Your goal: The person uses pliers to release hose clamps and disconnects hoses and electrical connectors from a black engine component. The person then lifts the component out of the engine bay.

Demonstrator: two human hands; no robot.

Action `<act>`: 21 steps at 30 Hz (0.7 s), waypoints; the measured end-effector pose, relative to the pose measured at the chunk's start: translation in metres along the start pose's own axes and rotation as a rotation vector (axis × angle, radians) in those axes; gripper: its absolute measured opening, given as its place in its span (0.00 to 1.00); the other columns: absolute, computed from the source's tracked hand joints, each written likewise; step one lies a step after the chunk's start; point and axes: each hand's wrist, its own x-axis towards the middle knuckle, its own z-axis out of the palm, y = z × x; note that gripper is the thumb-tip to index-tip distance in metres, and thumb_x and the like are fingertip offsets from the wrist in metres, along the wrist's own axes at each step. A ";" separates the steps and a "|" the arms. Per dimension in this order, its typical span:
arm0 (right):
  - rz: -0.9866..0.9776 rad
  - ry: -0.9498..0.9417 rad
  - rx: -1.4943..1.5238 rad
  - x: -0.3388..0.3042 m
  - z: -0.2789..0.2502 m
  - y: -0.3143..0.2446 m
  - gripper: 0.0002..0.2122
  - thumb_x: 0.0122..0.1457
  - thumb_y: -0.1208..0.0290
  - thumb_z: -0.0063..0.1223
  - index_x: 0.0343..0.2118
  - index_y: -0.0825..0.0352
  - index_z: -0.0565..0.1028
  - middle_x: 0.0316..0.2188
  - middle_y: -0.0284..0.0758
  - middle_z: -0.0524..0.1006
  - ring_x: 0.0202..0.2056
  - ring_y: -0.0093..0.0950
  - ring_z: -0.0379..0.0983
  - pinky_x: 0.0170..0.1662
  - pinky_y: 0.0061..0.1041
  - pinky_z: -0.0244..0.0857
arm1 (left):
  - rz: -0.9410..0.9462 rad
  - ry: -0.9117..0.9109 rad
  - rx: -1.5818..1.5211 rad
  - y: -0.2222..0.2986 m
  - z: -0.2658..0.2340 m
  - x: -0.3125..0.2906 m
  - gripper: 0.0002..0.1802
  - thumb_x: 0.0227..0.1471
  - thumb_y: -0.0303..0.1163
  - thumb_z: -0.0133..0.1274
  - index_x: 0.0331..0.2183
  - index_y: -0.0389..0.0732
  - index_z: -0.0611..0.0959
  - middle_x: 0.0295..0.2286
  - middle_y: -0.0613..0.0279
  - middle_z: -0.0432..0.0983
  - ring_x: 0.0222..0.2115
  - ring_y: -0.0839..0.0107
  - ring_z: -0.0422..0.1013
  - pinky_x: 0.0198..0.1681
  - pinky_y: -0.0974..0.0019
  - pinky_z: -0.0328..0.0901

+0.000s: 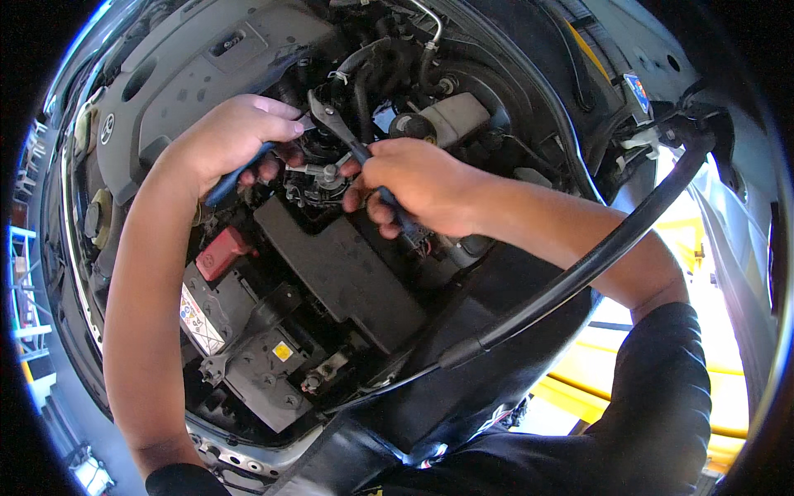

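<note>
My left hand [227, 136] is closed around a blue-handled tool [236, 178], whose working end is mostly hidden by my fingers. My right hand [426, 186] grips pliers [332, 122] with dark blue handles. Their metal jaws point up and left, close to the fingertips of my left hand. Just below the jaws, between both hands, sits a metal bracket with a round bolt head [329, 172], among dark hoses and linkage in the engine bay. Whether either tool touches a part there, I cannot tell.
A black fuse box cover [339, 273] lies below my hands, beside a battery [269, 376] and red terminal cover [222, 254]. The grey engine cover [182, 83] is at upper left, a fluid reservoir [455, 118] at right. A thick black strut [579, 264] crosses beneath my right forearm.
</note>
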 end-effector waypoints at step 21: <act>-0.053 0.095 0.002 -0.009 -0.005 -0.009 0.14 0.67 0.69 0.48 0.52 0.68 0.66 0.31 0.36 0.74 0.21 0.25 0.73 0.21 0.27 0.63 | 0.124 0.171 -0.075 -0.001 0.034 -0.014 0.24 0.57 0.33 0.46 0.52 0.34 0.81 0.29 0.62 0.79 0.27 0.72 0.75 0.29 0.66 0.72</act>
